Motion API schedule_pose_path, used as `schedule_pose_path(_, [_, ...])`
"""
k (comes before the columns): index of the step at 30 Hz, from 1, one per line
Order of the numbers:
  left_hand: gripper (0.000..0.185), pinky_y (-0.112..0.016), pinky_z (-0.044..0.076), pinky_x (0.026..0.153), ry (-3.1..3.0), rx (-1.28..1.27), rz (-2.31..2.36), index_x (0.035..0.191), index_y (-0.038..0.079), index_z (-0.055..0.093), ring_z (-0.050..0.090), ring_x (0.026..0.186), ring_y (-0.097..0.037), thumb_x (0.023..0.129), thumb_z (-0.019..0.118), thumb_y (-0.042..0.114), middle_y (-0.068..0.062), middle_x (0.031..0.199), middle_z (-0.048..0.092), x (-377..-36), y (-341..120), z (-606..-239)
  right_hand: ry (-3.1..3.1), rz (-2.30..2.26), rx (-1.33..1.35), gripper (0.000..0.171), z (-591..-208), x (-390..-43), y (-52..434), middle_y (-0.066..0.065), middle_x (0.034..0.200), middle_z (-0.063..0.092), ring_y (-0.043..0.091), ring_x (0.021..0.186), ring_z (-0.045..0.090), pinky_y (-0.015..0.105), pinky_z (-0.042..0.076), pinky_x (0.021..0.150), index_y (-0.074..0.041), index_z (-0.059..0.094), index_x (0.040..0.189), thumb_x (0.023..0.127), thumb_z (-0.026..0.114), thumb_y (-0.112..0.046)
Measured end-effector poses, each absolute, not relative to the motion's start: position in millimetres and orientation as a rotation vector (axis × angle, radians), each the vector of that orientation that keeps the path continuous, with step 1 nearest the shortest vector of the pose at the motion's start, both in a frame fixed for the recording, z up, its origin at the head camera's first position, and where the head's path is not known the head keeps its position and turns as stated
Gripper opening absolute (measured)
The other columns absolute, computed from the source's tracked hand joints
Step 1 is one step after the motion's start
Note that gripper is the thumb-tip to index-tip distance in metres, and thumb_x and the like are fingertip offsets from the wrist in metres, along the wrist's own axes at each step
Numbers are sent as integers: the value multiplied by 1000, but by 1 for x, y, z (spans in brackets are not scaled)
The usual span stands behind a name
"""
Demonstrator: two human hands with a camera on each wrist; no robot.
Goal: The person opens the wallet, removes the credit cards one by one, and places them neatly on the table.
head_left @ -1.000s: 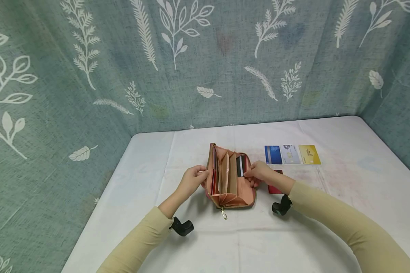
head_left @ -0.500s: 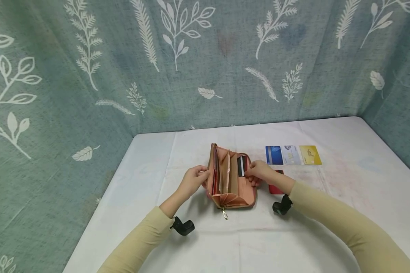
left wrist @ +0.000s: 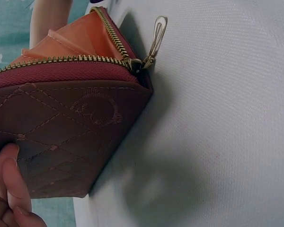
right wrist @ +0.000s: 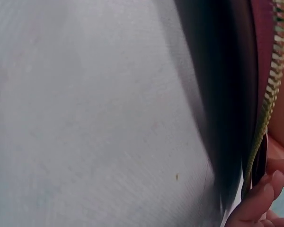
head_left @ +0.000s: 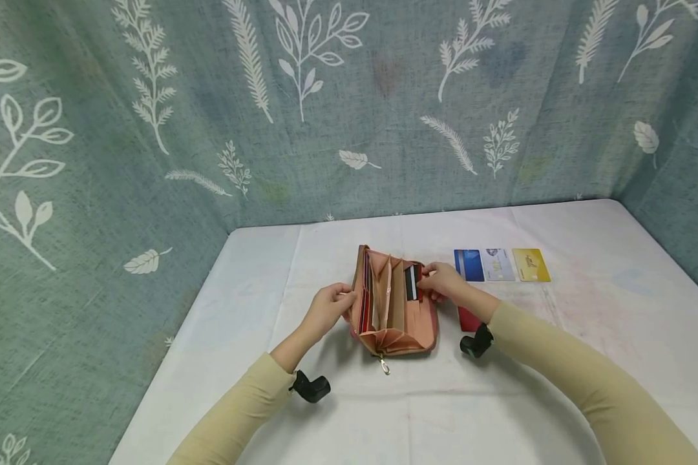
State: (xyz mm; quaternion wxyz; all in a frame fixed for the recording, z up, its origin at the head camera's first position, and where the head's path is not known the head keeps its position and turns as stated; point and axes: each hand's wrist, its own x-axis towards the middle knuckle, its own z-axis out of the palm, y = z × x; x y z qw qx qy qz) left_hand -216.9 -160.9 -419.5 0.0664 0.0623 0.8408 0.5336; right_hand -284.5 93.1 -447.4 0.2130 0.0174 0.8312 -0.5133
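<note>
A pink zip-around wallet [head_left: 420, 329] stands spread on the table in the head view, showing fan-like compartments. Its outside is quilted and dark in the left wrist view. My left hand [head_left: 329, 305] grips the wallet's left cover, fingertips against the outside. At the right flap, my right hand [head_left: 442, 282] pinches the edge, thumb side over a black card with a white stripe [head_left: 411, 283] that sits in the flap. Part of a dark red card shows beside it. Red cards [head_left: 365, 303] line the left side. In the right wrist view, fingers [right wrist: 260, 201] meet the zip edge.
Blue [head_left: 468, 265], silver [head_left: 498, 265] and gold cards [head_left: 532, 265] lie in a row at the back right. A red card [head_left: 468, 320] lies partly under my right wrist. A zip pull [head_left: 384, 367] hangs at the wallet's front. A patterned curtain [head_left: 349, 116] stands behind the table.
My right hand has shifted up along the wallet's right flap, away from me, from the lower end of the black card. The left hand and wallet stay nearly where they were.
</note>
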Motion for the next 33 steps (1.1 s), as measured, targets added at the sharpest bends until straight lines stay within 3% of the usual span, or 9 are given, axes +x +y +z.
schedule_pose_path(4, [22, -37, 49, 59, 2521, 201, 1614, 100, -7, 59, 56, 49, -9, 90, 52, 10, -1, 59, 62, -217, -161, -420, 2315, -1409, 64, 51, -448, -288, 94, 5, 71, 50, 11, 52, 45, 22, 41, 48, 0, 43, 128, 82, 62, -11])
schedule_pose_path(9, [22, -34, 50, 59, 2521, 195, 1603, 101, -7, 59, 56, 49, -8, 91, 52, 11, -1, 60, 63, -218, -161, -419, 2207, -1488, 139, 46, -445, -294, 92, 4, 74, 51, 10, 54, 46, 21, 43, 50, 2, 44, 127, 85, 60, -9])
schedule_pose_path(14, [21, -45, 49, 64, 2520, 187, 1594, 101, -9, 58, 54, 49, -8, 91, 51, 9, -5, 62, 64, -212, -160, -408, 2050, -1645, 274, 30, -444, -297, 92, 0, 64, 51, 6, 50, 47, 19, 47, 50, 5, 51, 114, 87, 57, -9])
schedule_pose_path(17, [21, -46, 49, 65, 2521, 193, 1588, 101, -11, 57, 55, 49, -8, 91, 51, 7, -7, 63, 64, -206, -158, -398, 2015, -1666, 305, 20, -445, -298, 93, -1, 58, 51, 6, 48, 48, 20, 47, 50, 3, 55, 103, 88, 57, -10])
schedule_pose_path(22, [23, -43, 49, 63, 2531, 213, 1604, 101, -9, 58, 56, 50, -8, 91, 52, 11, -5, 63, 65, -211, -163, -412, 1996, -1663, 310, 13, -447, -300, 95, -1, 57, 51, 6, 49, 49, 20, 47, 51, 0, 56, 93, 87, 57, -11])
schedule_pose_path(33, [21, -43, 49, 62, 2538, 189, 1599, 100, -6, 59, 56, 49, -10, 90, 52, 12, 0, 57, 60, -217, -162, -421, 2077, -1561, 317, 17, -447, -300, 91, 1, 63, 50, 8, 53, 48, 20, 46, 52, 2, 55, 98, 90, 53, -13])
